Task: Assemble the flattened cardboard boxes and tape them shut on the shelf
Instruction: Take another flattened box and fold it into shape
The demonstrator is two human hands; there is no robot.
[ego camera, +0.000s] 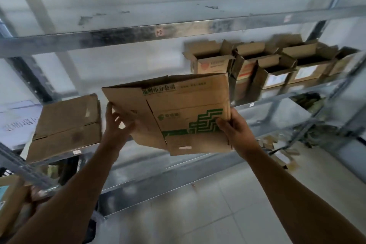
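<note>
You hold the cardboard box (178, 109) up in the air, just in front of the shelf's (287, 95) front edge, half flat, top slightly parted. Your left hand (116, 127) grips its left flap, fingers curled round the edge. Your right hand (235, 130) clasps its lower right corner. A closed box (67, 125) sits at the shelf's left end. Open boxes (213, 61) line its right end.

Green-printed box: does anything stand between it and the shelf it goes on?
Nothing visible does. The left hand and right hand hold the green-printed box before the shelf, between the closed box and the open boxes.
</note>
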